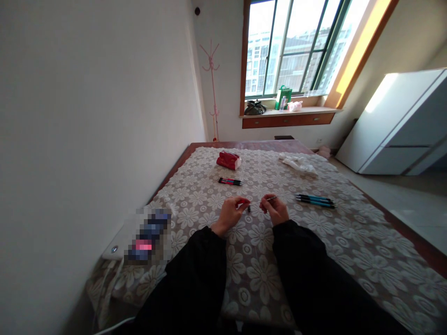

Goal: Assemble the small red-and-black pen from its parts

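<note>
Over the middle of the tablecloth, my left hand is closed in a pinch. A short dark cylindrical piece hangs at its fingertips, too small to name for sure. Just to the right, a small gap away, my right hand is closed with its fingers curled. Along its index finger lies a thin, slender piece, partly hidden by the fingers. Several blue and black pens lie side by side to the right of this hand. Beyond the left hand rests a small group of red, blue and black pens.
A red tissue pack and a crumpled white plastic bag lie farther back on the flowered tablecloth. At the left edge are a pixelated device and a white power bank with cables. The wall borders the table's left side.
</note>
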Demonstrator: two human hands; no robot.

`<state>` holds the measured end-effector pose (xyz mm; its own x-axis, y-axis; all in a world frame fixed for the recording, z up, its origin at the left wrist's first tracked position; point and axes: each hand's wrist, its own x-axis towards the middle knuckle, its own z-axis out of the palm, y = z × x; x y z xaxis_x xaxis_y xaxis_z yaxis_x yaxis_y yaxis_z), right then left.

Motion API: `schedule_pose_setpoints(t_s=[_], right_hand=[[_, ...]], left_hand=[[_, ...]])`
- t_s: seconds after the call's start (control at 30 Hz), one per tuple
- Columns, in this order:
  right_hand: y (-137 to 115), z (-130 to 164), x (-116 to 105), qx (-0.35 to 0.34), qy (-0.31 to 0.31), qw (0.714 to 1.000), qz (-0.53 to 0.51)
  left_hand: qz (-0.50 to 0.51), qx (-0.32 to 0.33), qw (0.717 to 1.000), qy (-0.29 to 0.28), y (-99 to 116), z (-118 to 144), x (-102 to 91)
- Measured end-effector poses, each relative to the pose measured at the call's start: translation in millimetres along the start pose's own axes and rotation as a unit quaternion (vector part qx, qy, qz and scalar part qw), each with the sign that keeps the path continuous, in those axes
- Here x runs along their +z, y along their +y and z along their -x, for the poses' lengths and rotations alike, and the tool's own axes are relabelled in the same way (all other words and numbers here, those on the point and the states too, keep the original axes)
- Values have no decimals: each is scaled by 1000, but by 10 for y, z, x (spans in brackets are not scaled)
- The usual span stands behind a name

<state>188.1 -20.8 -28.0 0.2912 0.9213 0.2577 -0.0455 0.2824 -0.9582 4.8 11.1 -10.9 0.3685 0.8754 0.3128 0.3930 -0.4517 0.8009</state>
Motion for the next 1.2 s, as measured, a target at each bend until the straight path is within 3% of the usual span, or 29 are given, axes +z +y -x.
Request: schedule_pose_setpoints(t_s=[0.77, 1.03, 1.2], right_hand=[[26, -13, -14, 10, -28, 992, -120], [90, -21, -17, -28, -40, 996, -79], [115, -50, -43, -18, -74, 995, -72]], left_hand=[[227, -44, 972, 34, -75, -38, 151], [225, -40, 973, 31, -80, -25, 145], [194, -41, 980, 29, -47, -16, 130]])
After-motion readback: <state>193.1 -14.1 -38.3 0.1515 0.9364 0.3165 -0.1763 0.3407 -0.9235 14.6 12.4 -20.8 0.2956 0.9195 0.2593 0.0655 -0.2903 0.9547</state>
